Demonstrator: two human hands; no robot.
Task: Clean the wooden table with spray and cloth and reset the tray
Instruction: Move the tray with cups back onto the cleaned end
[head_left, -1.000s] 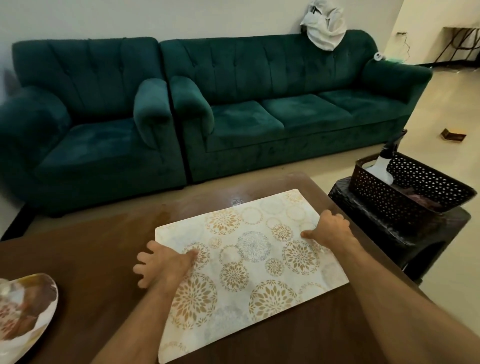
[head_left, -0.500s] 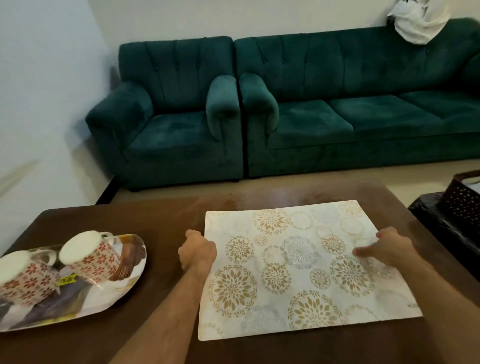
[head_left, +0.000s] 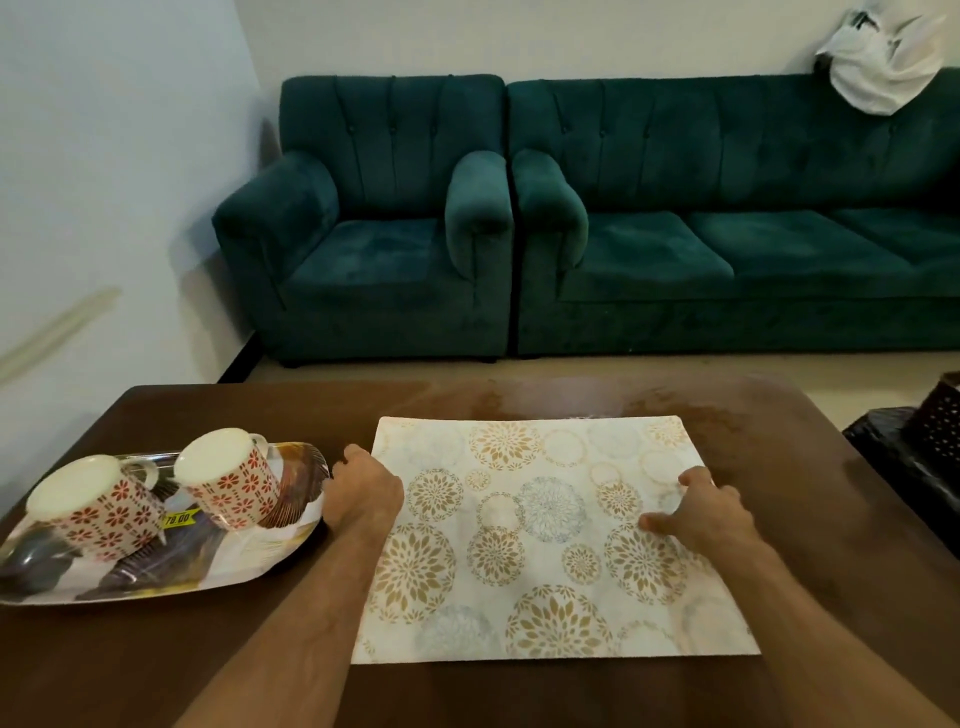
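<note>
A yellow price sticker (head_left: 179, 518) reading 79.00 is being displayed on the tray (head_left: 291, 540), which is lying at the left of the wooden table (head_left: 156, 649) and carrying two mugs (head_left: 228, 480). The tray's right edge is being touched by the curled left hand (head_left: 366, 493). The placemat (head_left: 545, 540) is being pressed by the right hand (head_left: 701, 512), fingers loosely spread.

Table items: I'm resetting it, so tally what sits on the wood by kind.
Mugs: 2, one and another
Tray: 1
Placemat: 1
Total: 4
</note>
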